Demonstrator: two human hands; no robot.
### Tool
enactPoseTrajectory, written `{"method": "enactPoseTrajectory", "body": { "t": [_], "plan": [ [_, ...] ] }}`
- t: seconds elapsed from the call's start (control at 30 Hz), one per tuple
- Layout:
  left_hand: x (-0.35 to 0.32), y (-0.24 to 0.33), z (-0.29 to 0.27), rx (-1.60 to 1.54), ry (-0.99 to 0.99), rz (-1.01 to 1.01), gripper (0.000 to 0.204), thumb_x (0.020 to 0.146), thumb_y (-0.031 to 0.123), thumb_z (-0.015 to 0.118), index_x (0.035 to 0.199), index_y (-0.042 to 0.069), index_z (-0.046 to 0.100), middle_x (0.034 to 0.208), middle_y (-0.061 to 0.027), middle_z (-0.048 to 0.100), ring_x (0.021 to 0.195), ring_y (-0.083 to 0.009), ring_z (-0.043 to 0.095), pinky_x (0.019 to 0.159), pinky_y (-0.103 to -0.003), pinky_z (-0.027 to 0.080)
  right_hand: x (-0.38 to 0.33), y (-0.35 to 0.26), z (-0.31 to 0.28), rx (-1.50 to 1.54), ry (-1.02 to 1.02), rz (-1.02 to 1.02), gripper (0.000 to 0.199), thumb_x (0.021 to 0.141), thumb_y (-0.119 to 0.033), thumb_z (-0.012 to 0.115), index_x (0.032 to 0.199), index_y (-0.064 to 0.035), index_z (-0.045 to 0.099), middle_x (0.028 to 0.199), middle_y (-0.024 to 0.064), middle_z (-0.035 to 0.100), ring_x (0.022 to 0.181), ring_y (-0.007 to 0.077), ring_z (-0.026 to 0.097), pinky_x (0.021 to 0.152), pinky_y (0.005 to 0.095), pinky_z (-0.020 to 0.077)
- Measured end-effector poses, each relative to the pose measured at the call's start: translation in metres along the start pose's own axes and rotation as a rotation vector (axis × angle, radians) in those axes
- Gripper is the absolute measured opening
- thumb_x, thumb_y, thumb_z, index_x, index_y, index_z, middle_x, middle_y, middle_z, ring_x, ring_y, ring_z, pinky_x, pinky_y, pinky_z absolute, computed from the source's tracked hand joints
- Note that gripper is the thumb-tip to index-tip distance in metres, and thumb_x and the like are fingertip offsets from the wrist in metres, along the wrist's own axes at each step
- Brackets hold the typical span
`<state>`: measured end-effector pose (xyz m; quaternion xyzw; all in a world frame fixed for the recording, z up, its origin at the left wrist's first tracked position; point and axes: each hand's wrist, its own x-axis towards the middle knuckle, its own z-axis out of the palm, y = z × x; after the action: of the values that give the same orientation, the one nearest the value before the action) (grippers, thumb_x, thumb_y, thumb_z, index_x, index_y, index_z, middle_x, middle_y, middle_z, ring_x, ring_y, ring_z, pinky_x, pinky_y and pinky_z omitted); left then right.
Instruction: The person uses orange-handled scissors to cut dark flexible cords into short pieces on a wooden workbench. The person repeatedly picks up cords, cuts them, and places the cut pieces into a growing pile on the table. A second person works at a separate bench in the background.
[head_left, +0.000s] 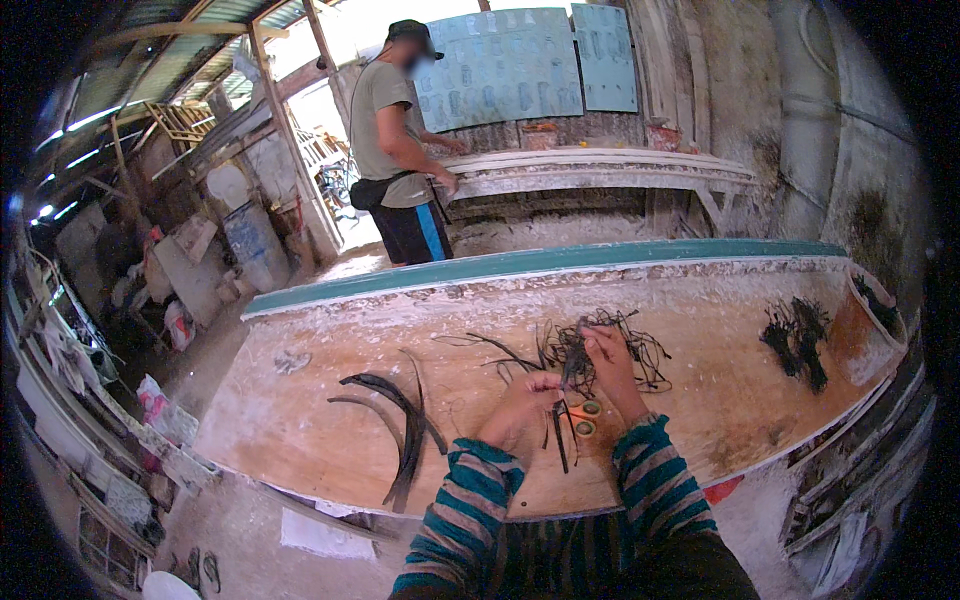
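My left hand [528, 402] is closed in a pinch on thin black strips [561, 432], whose ends hang below the fingers. Just up and to the right, my right hand [612, 362] has its fingers pinched on a dark strand; its exact kind is too small to tell. Behind the hands lies a tangled heap of thin black strands [648, 352]. Scissors with orange handles [587, 408] rest on the wooden tabletop [300, 420] between my wrists, partly covered by the strips. Wider curved black strips [408, 425] lie to the left of my left hand.
Bundled black strands [797, 342] lie at the table's right, beside a brownish container [868, 325]. A teal-edged board [560, 265] runs along the far side. Beyond it a person in a cap [392, 130] stands at a long bench [600, 172]. A blue drum [255, 245] stands at left.
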<state>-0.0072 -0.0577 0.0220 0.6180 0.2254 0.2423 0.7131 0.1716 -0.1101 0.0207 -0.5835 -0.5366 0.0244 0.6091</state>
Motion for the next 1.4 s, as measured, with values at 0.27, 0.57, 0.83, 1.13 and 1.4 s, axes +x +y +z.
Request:
{"method": "enactPoseTrajectory", "body": {
  "t": [0.27,0.57,0.83,1.13,1.4],
  "plan": [
    [0.015,-0.013,-0.02,-0.183,0.167,0.079,0.019,0.083,0.008,0.058,0.102,0.004,0.058,0.085,0.0021,0.061,0.066,-0.0061,0.053,0.06,-0.02,0.044,-0.013,-0.019,0.013,0.143,-0.137,0.002,0.019,0.079,-0.003,0.059,0.098,-0.0023,0.062,0.088,0.0071,0.054,0.082,0.0143,0.056,0.071,0.0252,0.0447],
    [0.01,-0.005,-0.015,-0.417,0.174,0.066,0.019,0.083,0.002,0.057,0.102,0.001,0.057,0.087,-0.0026,0.063,0.07,-0.0067,0.056,0.062,-0.017,0.047,-0.026,-0.039,0.022,0.069,-0.317,-0.12,0.025,0.073,0.002,0.056,0.097,-0.0064,0.058,0.094,0.0105,0.054,0.083,0.0269,0.056,0.071,0.0323,0.0469],
    [0.013,-0.014,-0.022,-0.49,0.084,0.065,0.011,0.085,0.007,0.056,0.096,0.007,0.056,0.093,-0.0026,0.062,0.082,-0.0102,0.059,0.07,-0.021,0.049,-0.027,-0.041,0.018,0.059,-0.273,-0.174,0.016,0.074,-0.003,0.061,0.091,-0.0059,0.06,0.088,0.0102,0.055,0.081,0.0265,0.057,0.069,0.033,0.0468],
    [0.003,0.006,-0.003,-0.603,0.16,0.024,0.009,0.085,0.014,0.06,0.09,0.007,0.06,0.081,-0.0022,0.063,0.07,-0.0083,0.059,0.065,-0.02,0.049,-0.027,-0.038,0.023,0.149,-0.209,-0.005,0.009,0.078,-0.006,0.062,0.085,-0.0018,0.058,0.079,0.0089,0.056,0.073,0.0197,0.057,0.064,0.0287,0.0456],
    [0.012,-0.009,-0.008,-0.414,0.172,0.066,0.01,0.085,0.017,0.06,0.087,0.007,0.061,0.079,-0.0007,0.063,0.068,-0.0067,0.056,0.066,-0.02,0.047,-0.027,-0.027,0.031,0.759,-0.125,0.485,0.006,0.083,-0.004,0.057,0.081,-0.0065,0.052,0.07,0.0018,0.054,0.063,0.0092,0.052,0.058,0.0219,0.0422]
  ]
}}
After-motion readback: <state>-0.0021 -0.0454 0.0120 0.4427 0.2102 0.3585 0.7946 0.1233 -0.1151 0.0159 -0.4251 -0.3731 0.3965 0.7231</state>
